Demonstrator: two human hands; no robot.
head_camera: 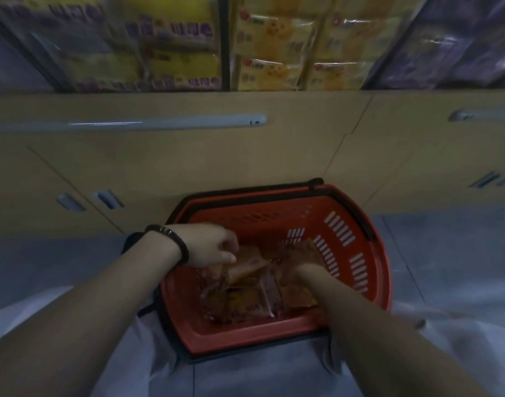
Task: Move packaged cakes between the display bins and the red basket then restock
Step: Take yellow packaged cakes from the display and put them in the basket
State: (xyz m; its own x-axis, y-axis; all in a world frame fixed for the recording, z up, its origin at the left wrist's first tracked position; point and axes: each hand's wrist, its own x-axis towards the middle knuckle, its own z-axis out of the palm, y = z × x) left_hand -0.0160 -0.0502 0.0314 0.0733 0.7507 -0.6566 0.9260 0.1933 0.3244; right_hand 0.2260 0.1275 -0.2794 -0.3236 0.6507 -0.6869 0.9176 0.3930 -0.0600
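Observation:
A red basket [346,224] with black handles stands on the floor in front of me, holding several packaged cakes [245,299] in orange and clear wrappers. My left hand [208,245], with a dark bead bracelet at the wrist, reaches into the basket and its curled fingers grip a wrapped cake [250,260]. My right hand [300,275] is plunged down among the packs on the basket's right side; its fingers are buried under the wrappers. Display bins [268,53] above hold yellow cake packs.
A beige cabinet front [188,161] with recessed handles runs behind the basket, with a pale rail across it. Bins with purple packs [451,47] flank the yellow ones. Grey floor tiles [446,253] lie to both sides.

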